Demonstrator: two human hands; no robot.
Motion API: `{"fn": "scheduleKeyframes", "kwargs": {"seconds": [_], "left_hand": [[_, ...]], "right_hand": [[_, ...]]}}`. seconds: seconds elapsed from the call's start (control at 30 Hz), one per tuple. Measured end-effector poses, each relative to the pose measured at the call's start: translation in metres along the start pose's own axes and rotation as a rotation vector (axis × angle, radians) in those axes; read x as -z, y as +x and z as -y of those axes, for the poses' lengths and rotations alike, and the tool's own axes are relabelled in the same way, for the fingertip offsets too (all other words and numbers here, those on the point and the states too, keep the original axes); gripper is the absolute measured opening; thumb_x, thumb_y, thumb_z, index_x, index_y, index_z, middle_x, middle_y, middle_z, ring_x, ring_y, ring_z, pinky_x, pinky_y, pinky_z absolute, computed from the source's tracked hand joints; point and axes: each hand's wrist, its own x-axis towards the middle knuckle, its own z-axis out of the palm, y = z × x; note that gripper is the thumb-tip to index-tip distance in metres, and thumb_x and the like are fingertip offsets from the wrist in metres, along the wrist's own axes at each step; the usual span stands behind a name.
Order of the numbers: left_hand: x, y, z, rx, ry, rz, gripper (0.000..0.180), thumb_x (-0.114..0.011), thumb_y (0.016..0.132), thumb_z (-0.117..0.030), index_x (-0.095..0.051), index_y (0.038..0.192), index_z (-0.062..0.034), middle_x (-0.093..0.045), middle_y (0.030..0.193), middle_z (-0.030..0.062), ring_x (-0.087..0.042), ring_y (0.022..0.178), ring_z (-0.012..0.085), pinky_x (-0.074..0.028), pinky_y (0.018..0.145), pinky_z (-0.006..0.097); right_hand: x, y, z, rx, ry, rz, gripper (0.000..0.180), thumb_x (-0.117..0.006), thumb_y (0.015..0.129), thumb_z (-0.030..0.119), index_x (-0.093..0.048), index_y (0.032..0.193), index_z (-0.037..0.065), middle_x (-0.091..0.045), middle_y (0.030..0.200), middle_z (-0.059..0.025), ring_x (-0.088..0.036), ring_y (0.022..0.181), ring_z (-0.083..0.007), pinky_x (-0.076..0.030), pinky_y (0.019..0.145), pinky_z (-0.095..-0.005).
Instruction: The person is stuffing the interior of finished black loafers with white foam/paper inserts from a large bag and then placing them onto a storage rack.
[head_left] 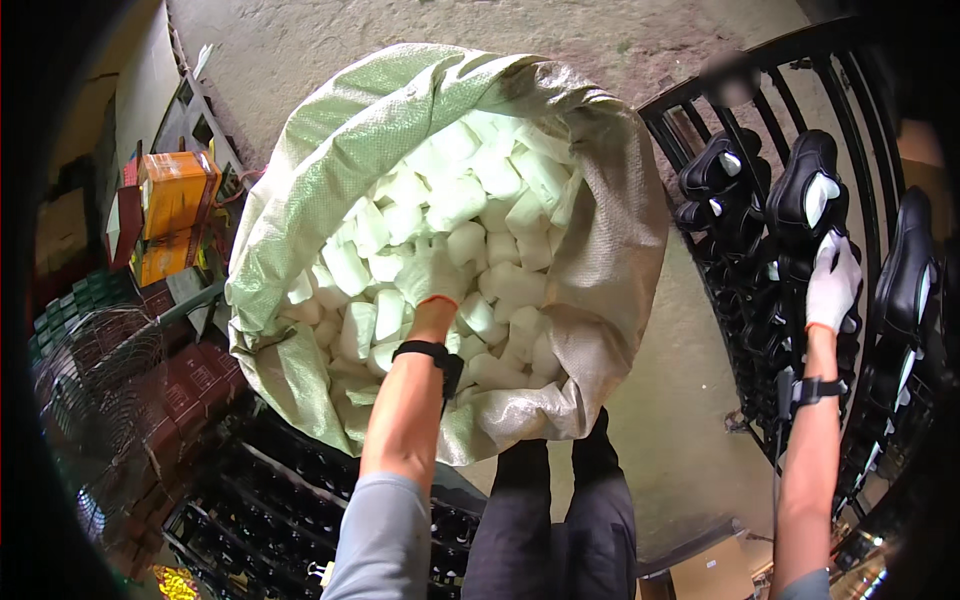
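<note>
A large woven sack [610, 230], its rim rolled outward, stands in front of me full of white, rounded, block-like stuffing pieces [455, 203]. My left hand [428, 272], in a white glove, reaches down among these pieces; its fingertips blend in with them, so their grip is hidden. Out to the right, my gloved right hand [833, 285] is at a rack of black shoes. Its fingers are drawn together just below a black shoe [800, 180] with a white piece [820, 199] in its opening. Whatever is between those fingers is too small to make out.
Several more black shoes hang along the black metal rack [840, 100] at right. Another dark rack [270, 500] stands at lower left. Orange boxes [180, 200], dark red boxes [195, 385] and a wire fan guard [100, 370] are on the left. A cardboard box [710, 572] lies at lower right.
</note>
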Motion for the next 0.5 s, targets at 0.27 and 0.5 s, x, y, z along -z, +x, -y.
{"fn": "scheduleKeyframes", "kwargs": {"seconds": [0.27,0.5], "left_hand": [[0.047,-0.037,0.026,-0.032,-0.343,-0.139,0.083,-0.092,0.081,-0.037,-0.061,0.150,-0.0030,-0.067,0.136,0.0250,-0.062,0.126,0.0461,-0.052,0.110,0.057],[0.082,-0.078,-0.024,0.202,-0.621,-0.021,0.074,-0.085,0.090,-0.046,-0.068,0.142,0.0043,-0.080,0.123,0.0235,-0.078,0.113,0.0355,-0.059,0.099,0.045]], "right_hand": [[0.116,-0.098,0.354,0.450,1.118,0.155,0.030,-0.063,0.092,0.001,-0.076,0.119,-0.001,-0.074,0.120,-0.0184,-0.072,0.113,-0.0346,-0.062,0.094,-0.0437],[-0.078,-0.127,0.504,-0.010,0.482,0.460,0.044,-0.063,0.102,0.024,-0.068,0.133,-0.006,-0.070,0.134,-0.0276,-0.073,0.116,-0.0388,-0.058,0.099,-0.0438]]}}
